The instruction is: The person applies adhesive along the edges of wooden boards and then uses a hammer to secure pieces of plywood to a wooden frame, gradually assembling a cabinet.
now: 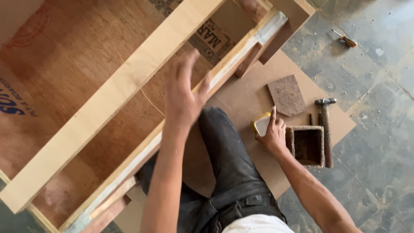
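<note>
Head view, looking down at a person seated on the floor, one dark-trousered leg (228,159) stretched over a brown hardboard sheet (246,97). Left hand (184,92) raised, blurred, grip apart with fingers spread, hovering over the near side wall of a long plywood box frame (86,77); whether it touches the wood cannot be told. The frame's long axis runs diagonally, from the lower left corner of the picture up to the upper right. A pale plank (112,95) lies along the same axis, spanning the open top of the frame. Inside, the reddish plywood bottom carries printed marks: a black stencilled block near the upper right end, blue lettering at the left edge, a faint red round stamp at the upper left. Right hand (272,134) rests on the hardboard, index finger extended, touching a yellow-rimmed tape measure (261,124); grip loose, not clamped on anything. Just beside that hand stands a small open-topped wooden box (307,146); contents too dark to tell. A hammer (326,129) lies along the box's far side, head pointing away from the person. A square brown board offcut (286,95) lies beyond the tape measure. An orange-handled screwdriver (346,40) lies well apart on the stone floor (379,86).
</note>
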